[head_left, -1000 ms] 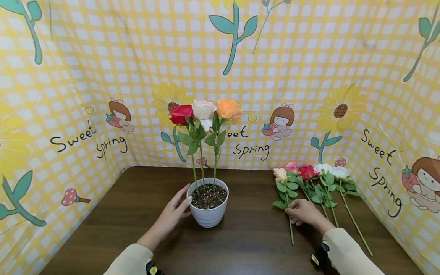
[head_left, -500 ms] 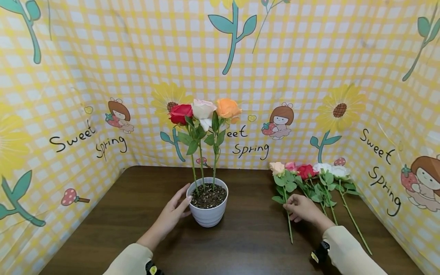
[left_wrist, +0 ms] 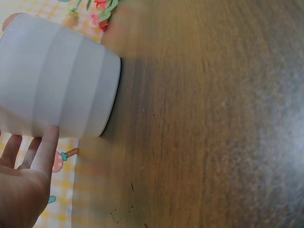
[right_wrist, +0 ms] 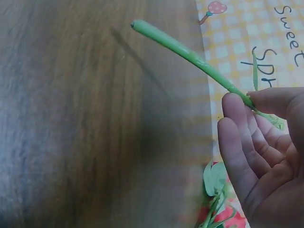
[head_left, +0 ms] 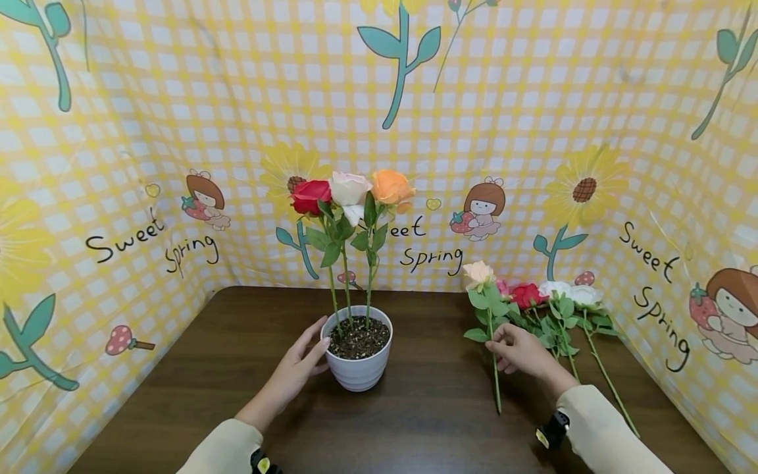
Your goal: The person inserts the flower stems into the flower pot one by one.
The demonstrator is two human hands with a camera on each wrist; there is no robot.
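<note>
My right hand (head_left: 521, 352) pinches the green stem of a peach rose (head_left: 478, 275) between thumb and fingers. In the right wrist view the cut end of that stem (right_wrist: 180, 50) points away from the hand, and its shadow falls on the table. My left hand (head_left: 294, 368) rests against the left side of a white ribbed flower pot (head_left: 358, 375); in the left wrist view its straight fingers (left_wrist: 46, 152) touch the pot wall. Dark soil fills the pot. A red rose (head_left: 310, 197), a pale pink rose (head_left: 351, 189) and an orange rose (head_left: 393, 187) stand upright in it.
On the right of the brown table (head_left: 237, 421) lie more roses: a pink rose (head_left: 503, 287), a red rose (head_left: 527, 295) and white roses (head_left: 586, 297), stems toward me. A yellow checked cloth (head_left: 331, 79) surrounds the table at the back and sides.
The peach rose has risen off the table in my right hand and shifted slightly left, its bloom now higher than the lying roses. My left hand and the pot have stayed in place.
</note>
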